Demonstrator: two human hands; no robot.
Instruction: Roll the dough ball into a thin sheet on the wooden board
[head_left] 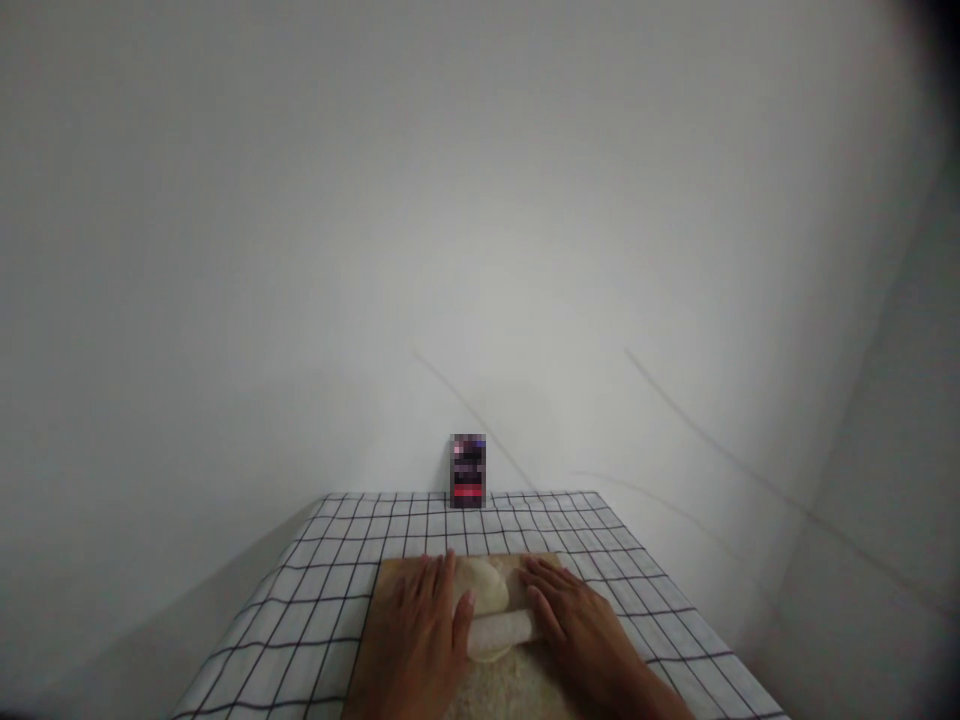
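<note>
While my left hand (427, 625) and my right hand (576, 612) lie over the two ends of a pale, smooth cylindrical rolling pin (502, 631), my fingers stretch forward, flattened out rather than clenched round it. Beneath the pin sits a soft, creamy-white disc of dough (481, 583), its rounded bulk showing beyond the pin and a thin curved rim on my side. Both rest on a tan rectangular board (491, 692) with a mottled surface, set on a white tablecloth (307, 610) with a dark-lined grid. At the cloth's far end, before a plain whitish wall (480, 250), stands a dark upright rectangular object (468, 472), red-banded, its details pixelated.
</note>
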